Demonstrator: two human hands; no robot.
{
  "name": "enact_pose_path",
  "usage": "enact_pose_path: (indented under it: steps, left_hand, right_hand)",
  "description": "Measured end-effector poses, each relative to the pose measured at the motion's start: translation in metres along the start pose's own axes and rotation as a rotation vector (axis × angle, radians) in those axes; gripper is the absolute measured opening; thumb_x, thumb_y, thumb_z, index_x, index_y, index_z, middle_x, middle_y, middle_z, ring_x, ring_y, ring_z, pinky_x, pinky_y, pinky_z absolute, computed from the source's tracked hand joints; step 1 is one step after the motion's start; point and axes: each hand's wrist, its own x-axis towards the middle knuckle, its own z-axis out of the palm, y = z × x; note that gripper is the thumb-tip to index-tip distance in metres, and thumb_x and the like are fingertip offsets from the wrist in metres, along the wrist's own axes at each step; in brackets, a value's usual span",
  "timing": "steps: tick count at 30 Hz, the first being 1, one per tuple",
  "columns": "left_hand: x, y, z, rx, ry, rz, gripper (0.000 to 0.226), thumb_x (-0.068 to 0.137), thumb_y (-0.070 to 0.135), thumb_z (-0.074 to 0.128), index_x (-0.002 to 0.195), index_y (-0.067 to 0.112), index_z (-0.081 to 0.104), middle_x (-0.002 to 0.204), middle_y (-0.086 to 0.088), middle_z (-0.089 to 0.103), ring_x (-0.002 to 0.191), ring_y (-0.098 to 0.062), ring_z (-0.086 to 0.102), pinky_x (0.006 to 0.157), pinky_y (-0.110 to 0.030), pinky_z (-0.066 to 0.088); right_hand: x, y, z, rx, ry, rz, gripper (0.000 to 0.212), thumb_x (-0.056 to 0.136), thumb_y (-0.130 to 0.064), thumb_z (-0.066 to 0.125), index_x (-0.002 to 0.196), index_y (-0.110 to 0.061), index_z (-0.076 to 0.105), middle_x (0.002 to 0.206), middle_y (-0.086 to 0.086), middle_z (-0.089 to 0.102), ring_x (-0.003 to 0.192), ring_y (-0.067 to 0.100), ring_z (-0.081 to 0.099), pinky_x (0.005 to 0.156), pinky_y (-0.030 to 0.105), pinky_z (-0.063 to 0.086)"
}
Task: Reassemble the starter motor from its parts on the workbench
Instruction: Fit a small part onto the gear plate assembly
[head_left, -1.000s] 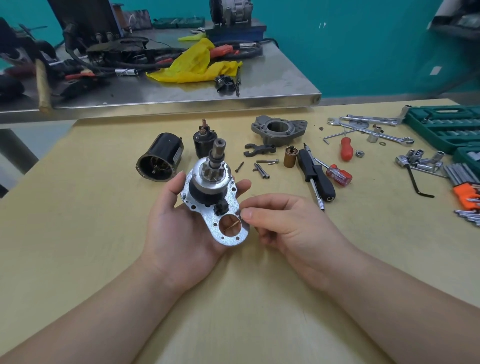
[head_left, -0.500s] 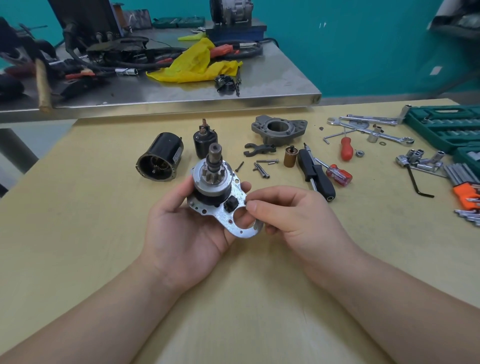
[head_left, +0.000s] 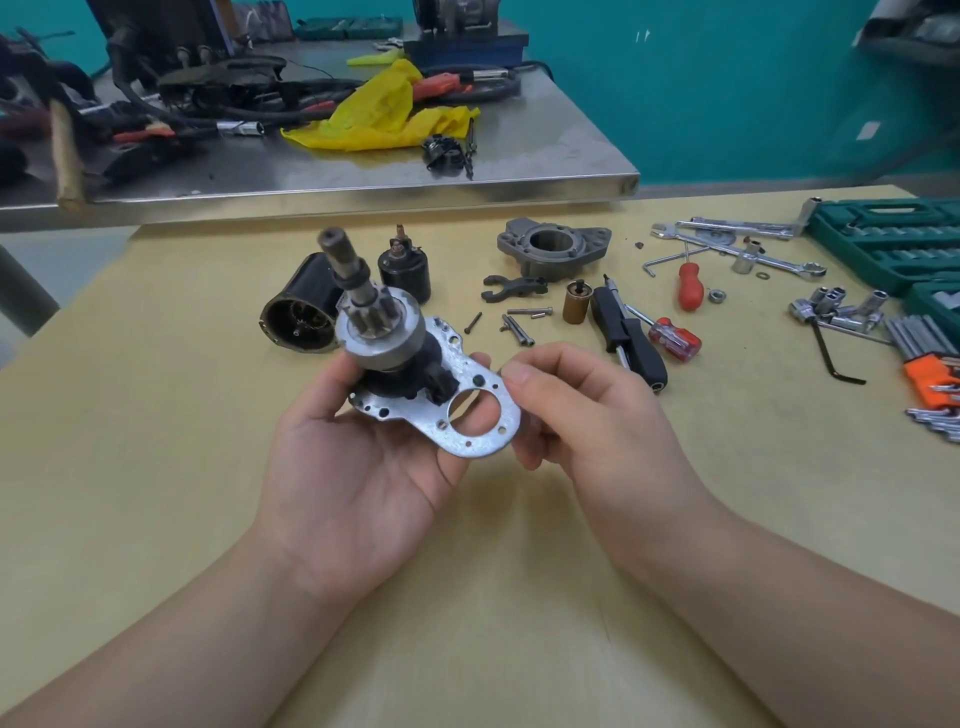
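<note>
The left hand (head_left: 358, 467) cradles a drive assembly (head_left: 384, 338) from below, its geared shaft tilted up and to the left and its silver mounting plate (head_left: 467, 410) sticking out to the right, where the right hand (head_left: 582, 415) pinches the plate's edge. On the tan table (head_left: 156, 467) behind lie a black motor housing (head_left: 301, 312), a black solenoid (head_left: 405, 273), a grey nose housing (head_left: 553, 247), a black fork lever (head_left: 514, 287), loose screws (head_left: 519, 325) and a brass-coloured cylinder (head_left: 576, 302). To the right lie screwdrivers (head_left: 631, 338), wrenches (head_left: 737, 244), sockets (head_left: 836, 309) and a green tool case (head_left: 893, 244).
</note>
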Motion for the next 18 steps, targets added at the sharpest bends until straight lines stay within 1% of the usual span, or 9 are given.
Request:
enact_pose_path:
  steps: [4, 8, 15, 18]
  left_hand:
    - [-0.0028, -0.0004, 0.0008, -0.008, 0.025, 0.008, 0.046, 0.099, 0.037, 0.062, 0.119, -0.002, 0.077, 0.123, -0.021, 0.073, 0.109, -0.036, 0.076, 0.08, -0.047, 0.067]
    - [-0.004, -0.0015, 0.0024, 0.021, 0.024, 0.032, 0.044, 0.096, 0.034, 0.064, 0.12, 0.0, 0.076, 0.123, -0.02, 0.073, 0.109, -0.034, 0.076, 0.081, -0.046, 0.066]
    - [-0.0045, -0.0009, 0.0018, 0.081, 0.021, 0.067, 0.043, 0.102, 0.035, 0.058, 0.121, 0.0, 0.074, 0.126, -0.021, 0.07, 0.111, -0.039, 0.074, 0.085, -0.047, 0.065]
    - [-0.0052, -0.0008, 0.0025, 0.112, 0.006, 0.075, 0.04, 0.099, 0.033, 0.06, 0.116, 0.001, 0.077, 0.124, -0.019, 0.07, 0.111, -0.038, 0.074, 0.089, -0.047, 0.064]
  right_hand:
    - [-0.0026, -0.0008, 0.0002, -0.004, -0.007, 0.018, 0.024, 0.085, -0.042, 0.072, 0.076, -0.02, 0.07, 0.065, -0.002, 0.058, 0.058, 0.018, 0.051, 0.055, 0.028, 0.045]
    - [-0.0034, -0.002, 0.0017, -0.014, -0.02, 0.033, 0.027, 0.092, -0.035, 0.068, 0.068, -0.022, 0.068, 0.061, -0.002, 0.058, 0.055, 0.017, 0.051, 0.053, 0.028, 0.044]
    - [-0.0039, -0.0053, 0.0047, 0.005, -0.015, 0.025, 0.027, 0.09, -0.033, 0.069, 0.065, -0.022, 0.066, 0.061, 0.0, 0.057, 0.054, 0.018, 0.049, 0.051, 0.027, 0.043]
    - [-0.0042, -0.0057, 0.0052, 0.005, -0.015, 0.016, 0.029, 0.09, -0.032, 0.068, 0.063, -0.022, 0.065, 0.06, -0.001, 0.055, 0.054, 0.018, 0.048, 0.051, 0.027, 0.043]
